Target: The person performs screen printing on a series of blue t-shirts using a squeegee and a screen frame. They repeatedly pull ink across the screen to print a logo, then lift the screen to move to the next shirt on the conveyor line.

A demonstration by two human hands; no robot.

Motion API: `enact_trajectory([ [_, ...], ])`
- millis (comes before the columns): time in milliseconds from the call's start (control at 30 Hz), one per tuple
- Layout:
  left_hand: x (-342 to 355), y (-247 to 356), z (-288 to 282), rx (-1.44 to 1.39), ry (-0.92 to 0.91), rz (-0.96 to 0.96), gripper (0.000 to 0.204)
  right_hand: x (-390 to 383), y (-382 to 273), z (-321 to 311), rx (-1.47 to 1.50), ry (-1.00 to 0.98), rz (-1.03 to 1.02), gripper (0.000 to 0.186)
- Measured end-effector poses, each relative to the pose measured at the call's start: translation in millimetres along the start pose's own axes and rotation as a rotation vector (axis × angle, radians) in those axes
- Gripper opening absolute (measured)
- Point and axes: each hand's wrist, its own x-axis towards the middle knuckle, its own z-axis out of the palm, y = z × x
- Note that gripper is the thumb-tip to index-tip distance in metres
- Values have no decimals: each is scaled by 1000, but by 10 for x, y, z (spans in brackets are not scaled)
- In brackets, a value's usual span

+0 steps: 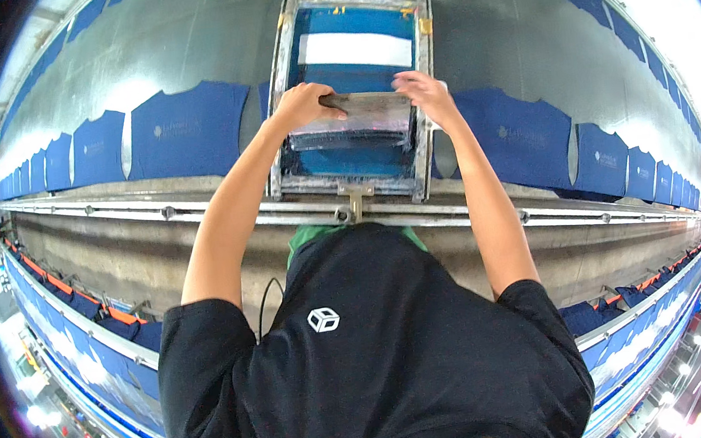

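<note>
A screen-printing frame (426, 58) with a worn metal rim and blue mesh (338, 167) lies across the table in front of me. Across its middle sits a wide squeegee (375, 115) with a greyish, ink-stained face and dark ink along its lower edge. My left hand (304, 106) is closed around the squeegee's left end, thumb on the near side. Beside the right end, my right hand (427, 97) is raised with loosely stretched fingers, slightly blurred and apparently holding nothing. A white rectangular patch (356, 49) shows on the mesh beyond the squeegee.
Blue shirt pieces with pale prints lie in a row, to the left (189, 131) and right (518, 133) of the frame, on a long grey table (202, 44). A metal rail (233, 215) runs along the near edge, with a bracket (356, 203) at the frame.
</note>
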Motion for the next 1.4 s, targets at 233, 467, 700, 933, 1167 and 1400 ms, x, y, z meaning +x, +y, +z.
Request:
enact_trajectory([
  [233, 373, 154, -226, 38, 69, 93, 41, 147, 1067, -572, -403, 538, 79, 35],
  [467, -3, 293, -29, 17, 15, -17, 50, 340, 1119, -395, -271, 634, -36, 29],
  [700, -1587, 203, 537, -91, 282, 242, 47, 397, 707, -249, -303, 785, -158, 22],
  [933, -2369, -1157, -390, -11, 204, 129, 54, 796, 312, 1610, -200, 721, -105, 28],
  [1167, -3080, -3092, -1284, 94, 197, 73, 51, 1326, -112, 3814, -127, 698, -135, 26],
  [1400, -3485, -3816, -1538, 168, 109, -9, 58, 1434, -470, 4602, -219, 745, -138, 25],
])
